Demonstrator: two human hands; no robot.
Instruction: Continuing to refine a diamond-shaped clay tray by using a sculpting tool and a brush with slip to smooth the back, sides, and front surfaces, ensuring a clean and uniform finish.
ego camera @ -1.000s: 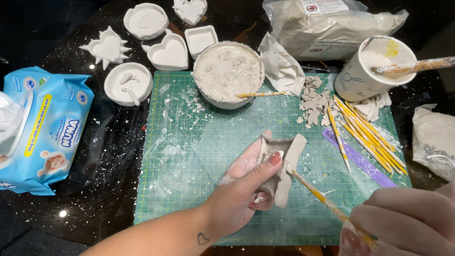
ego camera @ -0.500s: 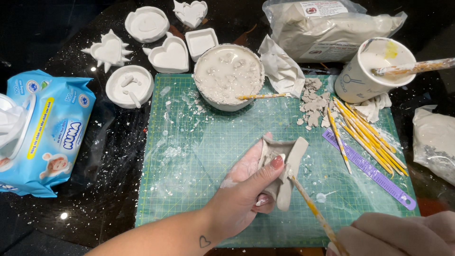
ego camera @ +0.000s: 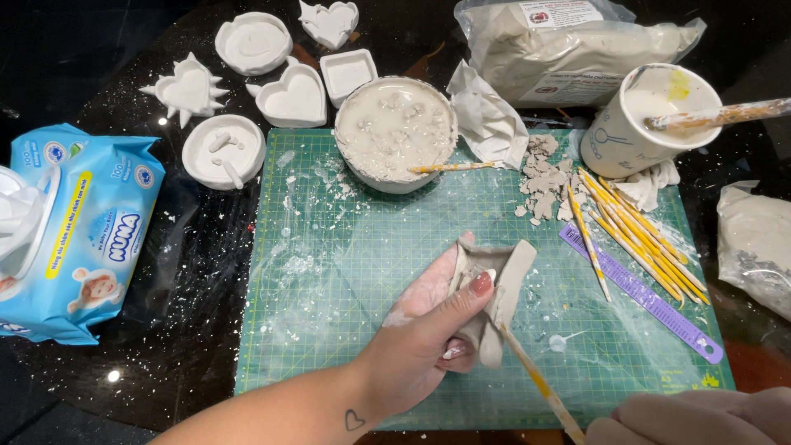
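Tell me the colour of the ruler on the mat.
Purple: the ruler lies on the green cutting mat, seen in the head view.

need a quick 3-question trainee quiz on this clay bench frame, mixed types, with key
1. True or false: the left hand holds the grey clay piece above the green cutting mat.
2. Which thing does the right hand hold? A) the purple ruler B) a thin yellow-handled tool C) the white paper cup
3. Fill in: a yellow stick rests across the rim of the white ____ of wet clay mix.

Key: 1 true; 2 B; 3 bowl
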